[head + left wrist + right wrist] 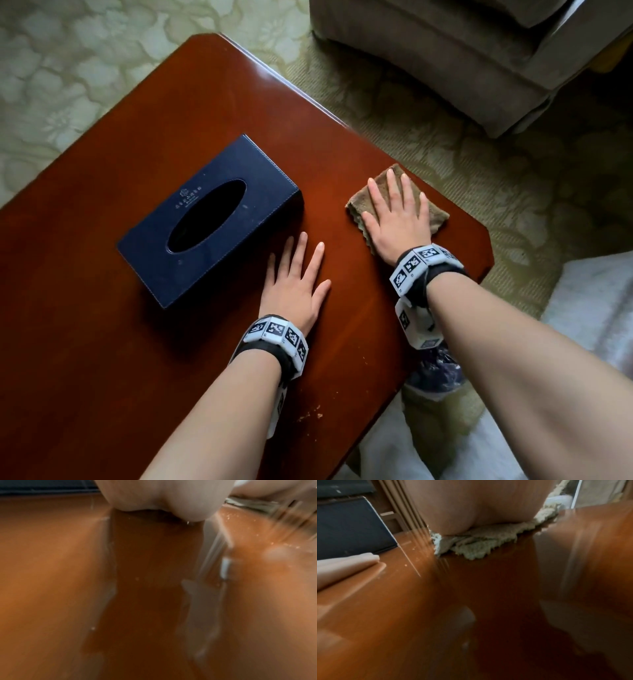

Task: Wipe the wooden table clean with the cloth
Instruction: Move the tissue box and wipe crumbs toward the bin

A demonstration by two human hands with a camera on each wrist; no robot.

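- The worktop (178, 102) is glossy reddish-brown wood with clipped corners, standing on a pale green patterned carpet (68, 68).
- A dark blue tissue box (209, 219) with an oval opening lies flat near the worktop's middle, set at an angle.
- A folded brown cloth (435, 219) lies at 3 o'clock from the box, close to the worktop's edge, under the flat right hand (397, 219).
- The left hand (296, 284) lies flat on the wood at 5 o'clock from the box.
- Pale crumbs (310, 416) dot the wood at 6 o'clock, near the front edge.

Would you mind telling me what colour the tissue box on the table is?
Dark navy blue; the tissue box shows best in the head view.
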